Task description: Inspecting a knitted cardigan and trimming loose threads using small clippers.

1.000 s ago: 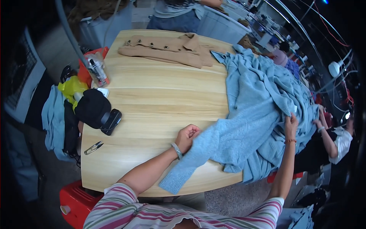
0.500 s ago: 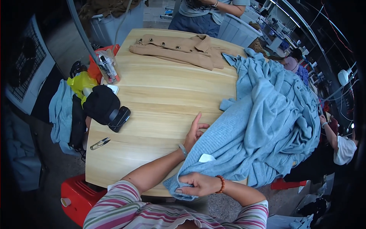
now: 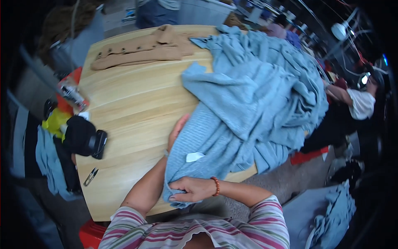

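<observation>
A light-blue knit garment with a ribbed band spreads from the near table edge into a heap of the same blue knitwear at the right. My right hand, a beaded bracelet on its wrist, is closed on the garment's near edge. A small white patch shows on the band just beyond it. My left hand lies along the garment's left side, partly beneath the cloth. Its fingers are mostly hidden.
A folded tan buttoned cardigan lies at the far side of the wooden table. Thread snips, a black cap-like item and a clear bag of bottles are at the left. Other people are beyond the table.
The view has swung, so the table and its contents sit further left. A fold of the garment now flops leftward over the table. My left hand, outstretched before, has slipped partly under the cloth.
</observation>
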`<state>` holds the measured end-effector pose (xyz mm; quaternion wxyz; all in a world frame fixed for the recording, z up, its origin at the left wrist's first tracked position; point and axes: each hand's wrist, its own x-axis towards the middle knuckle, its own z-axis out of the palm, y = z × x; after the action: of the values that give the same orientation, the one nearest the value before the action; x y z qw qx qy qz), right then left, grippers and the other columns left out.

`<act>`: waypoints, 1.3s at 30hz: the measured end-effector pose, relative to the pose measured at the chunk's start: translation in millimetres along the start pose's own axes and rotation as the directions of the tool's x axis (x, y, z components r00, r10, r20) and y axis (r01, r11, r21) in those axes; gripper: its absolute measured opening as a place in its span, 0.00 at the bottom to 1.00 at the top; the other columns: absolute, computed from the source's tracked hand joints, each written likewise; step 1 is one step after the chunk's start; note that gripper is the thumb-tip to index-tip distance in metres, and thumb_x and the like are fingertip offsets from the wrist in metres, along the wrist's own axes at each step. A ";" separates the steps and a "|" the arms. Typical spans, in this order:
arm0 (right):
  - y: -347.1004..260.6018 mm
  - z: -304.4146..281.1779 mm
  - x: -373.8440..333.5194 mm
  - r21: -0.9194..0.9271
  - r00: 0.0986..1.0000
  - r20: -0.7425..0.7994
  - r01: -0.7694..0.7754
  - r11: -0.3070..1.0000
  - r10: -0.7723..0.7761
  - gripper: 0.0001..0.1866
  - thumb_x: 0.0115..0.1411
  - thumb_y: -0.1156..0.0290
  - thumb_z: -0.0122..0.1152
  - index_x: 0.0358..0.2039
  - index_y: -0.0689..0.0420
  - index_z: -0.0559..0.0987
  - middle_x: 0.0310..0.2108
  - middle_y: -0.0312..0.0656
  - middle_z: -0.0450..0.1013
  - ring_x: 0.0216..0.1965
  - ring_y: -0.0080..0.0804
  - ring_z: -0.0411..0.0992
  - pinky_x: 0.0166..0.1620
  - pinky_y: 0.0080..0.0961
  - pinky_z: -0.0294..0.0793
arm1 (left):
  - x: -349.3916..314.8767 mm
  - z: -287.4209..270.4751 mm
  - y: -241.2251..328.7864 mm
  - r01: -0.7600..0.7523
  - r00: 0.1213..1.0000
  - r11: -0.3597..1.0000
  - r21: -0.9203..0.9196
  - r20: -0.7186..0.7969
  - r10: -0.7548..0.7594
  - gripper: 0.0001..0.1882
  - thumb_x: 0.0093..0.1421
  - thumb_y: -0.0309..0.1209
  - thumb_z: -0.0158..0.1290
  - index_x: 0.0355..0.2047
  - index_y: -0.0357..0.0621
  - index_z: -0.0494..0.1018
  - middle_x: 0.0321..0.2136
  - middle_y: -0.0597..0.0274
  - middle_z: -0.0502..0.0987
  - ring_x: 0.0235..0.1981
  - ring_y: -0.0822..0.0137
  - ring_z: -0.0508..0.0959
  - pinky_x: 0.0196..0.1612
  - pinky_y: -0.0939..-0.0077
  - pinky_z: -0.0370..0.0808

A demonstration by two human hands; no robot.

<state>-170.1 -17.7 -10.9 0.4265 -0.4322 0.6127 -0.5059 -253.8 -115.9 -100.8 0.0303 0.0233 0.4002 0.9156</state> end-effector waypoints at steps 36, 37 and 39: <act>27.7 -148.7 -230.8 -0.287 0.037 -0.834 -0.882 0.375 -0.550 0.45 0.45 0.53 0.71 0.62 0.52 0.62 0.64 0.58 0.51 0.62 0.58 0.52 0.62 0.47 0.52 | -194.3 9.7 136.4 0.003 0.949 0.238 0.971 -0.077 0.305 0.25 0.54 0.19 0.44 0.54 0.41 0.65 0.49 0.55 0.68 0.47 0.64 0.71 0.45 0.74 0.70; 28.8 -146.6 -230.2 -0.309 0.067 -0.838 -0.876 0.370 -0.542 0.45 0.44 0.51 0.71 0.61 0.52 0.63 0.65 0.56 0.50 0.62 0.58 0.52 0.61 0.50 0.53 | -187.6 24.4 135.9 -0.082 0.936 0.218 0.973 0.000 0.353 0.24 0.55 0.21 0.46 0.54 0.41 0.65 0.49 0.54 0.68 0.47 0.63 0.71 0.45 0.74 0.70; 31.3 -142.2 -225.8 -0.312 0.094 -0.847 -0.884 0.347 -0.522 0.45 0.43 0.50 0.71 0.60 0.52 0.64 0.65 0.53 0.50 0.60 0.56 0.54 0.59 0.51 0.56 | -170.4 54.8 131.8 -0.192 0.936 0.267 0.945 0.094 0.340 0.24 0.55 0.24 0.51 0.54 0.41 0.65 0.49 0.53 0.68 0.48 0.60 0.71 0.47 0.72 0.70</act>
<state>-250.4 238.6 -4.9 -0.3262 -0.0105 0.9368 -0.1259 -85.1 -177.8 29.9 -0.1684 0.0449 0.8482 0.5001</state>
